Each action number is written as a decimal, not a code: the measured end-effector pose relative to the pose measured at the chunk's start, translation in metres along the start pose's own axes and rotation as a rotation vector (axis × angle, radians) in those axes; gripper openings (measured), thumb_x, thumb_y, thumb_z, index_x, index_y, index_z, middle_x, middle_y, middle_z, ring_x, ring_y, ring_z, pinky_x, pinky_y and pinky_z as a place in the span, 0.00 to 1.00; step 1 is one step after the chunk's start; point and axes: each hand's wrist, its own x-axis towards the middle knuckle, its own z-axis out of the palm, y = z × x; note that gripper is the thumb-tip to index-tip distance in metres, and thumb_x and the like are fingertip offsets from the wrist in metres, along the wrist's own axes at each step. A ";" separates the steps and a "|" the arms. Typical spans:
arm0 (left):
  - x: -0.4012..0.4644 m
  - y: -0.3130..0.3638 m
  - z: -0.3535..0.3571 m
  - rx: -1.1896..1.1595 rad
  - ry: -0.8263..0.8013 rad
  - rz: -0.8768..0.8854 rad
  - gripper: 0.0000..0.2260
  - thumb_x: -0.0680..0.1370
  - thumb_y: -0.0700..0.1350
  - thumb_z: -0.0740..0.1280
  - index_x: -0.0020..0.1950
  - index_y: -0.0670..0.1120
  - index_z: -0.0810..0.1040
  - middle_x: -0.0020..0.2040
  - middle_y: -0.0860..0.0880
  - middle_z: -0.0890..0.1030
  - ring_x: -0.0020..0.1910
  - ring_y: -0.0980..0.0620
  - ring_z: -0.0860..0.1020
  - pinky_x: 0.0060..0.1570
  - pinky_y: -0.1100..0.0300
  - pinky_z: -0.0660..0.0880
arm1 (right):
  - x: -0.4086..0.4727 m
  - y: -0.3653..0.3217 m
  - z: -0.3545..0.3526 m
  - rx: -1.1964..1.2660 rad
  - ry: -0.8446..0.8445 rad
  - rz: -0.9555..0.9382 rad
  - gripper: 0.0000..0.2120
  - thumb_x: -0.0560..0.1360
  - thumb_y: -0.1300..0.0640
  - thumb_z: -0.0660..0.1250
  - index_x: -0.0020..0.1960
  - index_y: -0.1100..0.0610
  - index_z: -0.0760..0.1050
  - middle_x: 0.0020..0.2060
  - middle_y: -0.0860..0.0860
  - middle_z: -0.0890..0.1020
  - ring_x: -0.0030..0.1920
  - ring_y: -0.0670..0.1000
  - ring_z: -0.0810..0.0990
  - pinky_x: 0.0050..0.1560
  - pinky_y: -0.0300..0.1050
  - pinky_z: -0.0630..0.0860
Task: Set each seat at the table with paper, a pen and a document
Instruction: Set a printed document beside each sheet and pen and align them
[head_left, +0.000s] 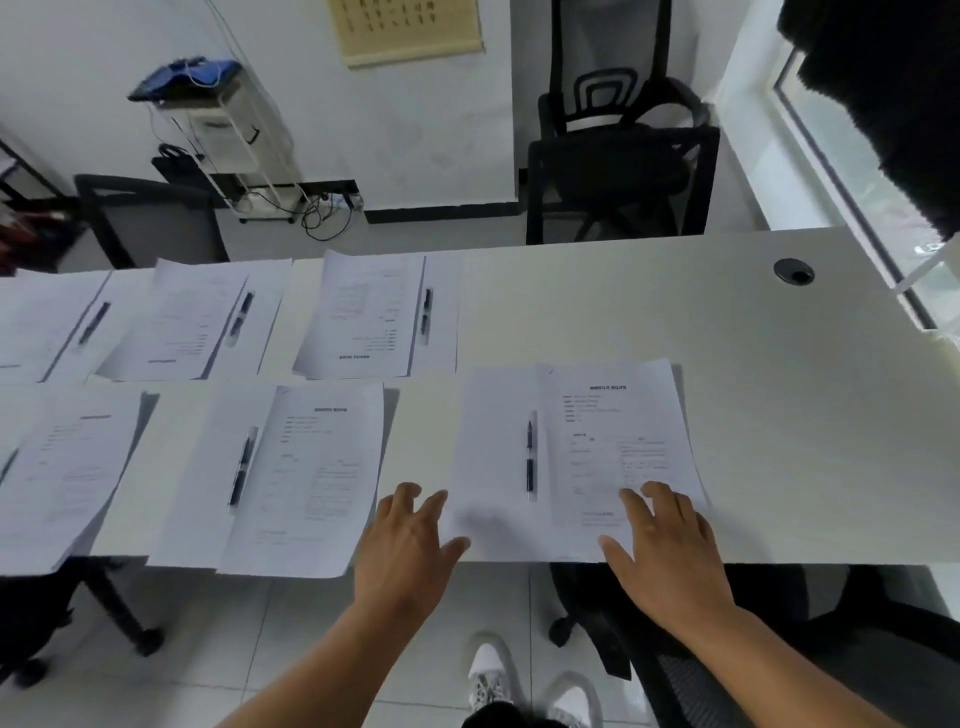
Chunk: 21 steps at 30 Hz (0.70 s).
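— Paper first: where does the set in hand lie?
— At six o'clock on the worktop. Going left to right: the blank sheet, the pen lying on it lengthwise, then the printed document overlapping its right side.
— And the hands?
— The left hand rests at the sheet's lower left corner, fingers spread and nearly straight, its grip wide open and holding nothing. The right hand lies flat on the document's lower edge, likewise open.
— How will it handle?
— I judge the sheets light, limp and slippery on the smooth top; best pressed flat and slid, or pinched at a corner. The pen could roll.
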 end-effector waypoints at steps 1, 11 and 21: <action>-0.004 -0.004 -0.006 0.000 0.005 -0.012 0.33 0.82 0.66 0.67 0.85 0.57 0.66 0.83 0.51 0.65 0.81 0.48 0.67 0.71 0.50 0.77 | 0.000 -0.005 -0.003 0.008 0.006 -0.012 0.34 0.83 0.36 0.60 0.83 0.53 0.65 0.79 0.53 0.66 0.79 0.55 0.66 0.79 0.54 0.65; -0.021 -0.070 -0.077 0.006 0.106 -0.088 0.34 0.81 0.68 0.67 0.84 0.57 0.68 0.82 0.52 0.67 0.78 0.49 0.70 0.69 0.51 0.78 | 0.011 -0.084 -0.041 0.077 0.090 -0.125 0.31 0.80 0.35 0.64 0.77 0.53 0.73 0.73 0.52 0.74 0.71 0.55 0.75 0.70 0.52 0.75; 0.011 -0.187 -0.105 -0.021 0.094 -0.048 0.35 0.81 0.70 0.66 0.85 0.59 0.65 0.84 0.53 0.65 0.79 0.49 0.71 0.73 0.50 0.75 | 0.029 -0.201 -0.039 0.038 0.019 -0.133 0.32 0.81 0.33 0.57 0.79 0.49 0.69 0.75 0.48 0.71 0.74 0.52 0.72 0.71 0.48 0.73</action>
